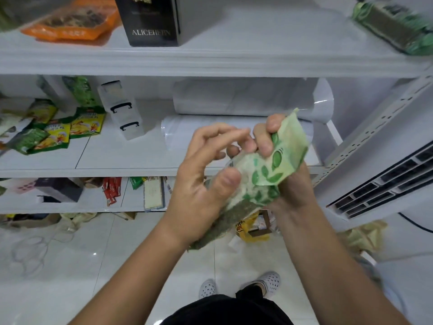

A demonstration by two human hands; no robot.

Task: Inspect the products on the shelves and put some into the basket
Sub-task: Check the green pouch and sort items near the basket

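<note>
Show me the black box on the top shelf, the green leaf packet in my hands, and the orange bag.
black box [151, 24]: head view, front face above the lettering.
green leaf packet [284, 156]: head view, printed upper flap.
orange bag [70, 22]: head view, clear window.

The green leaf-printed packet [269, 165] looked like thin, crinkled plastic film with a soft sheen. The shelves [210, 59] were smooth white painted metal, their upright [375, 127] perforated. The floor tiles [70, 266] shone glossy. A black box [150, 22] seemed matt card, and the clear bins [121, 111] were see-through plastic.
</note>
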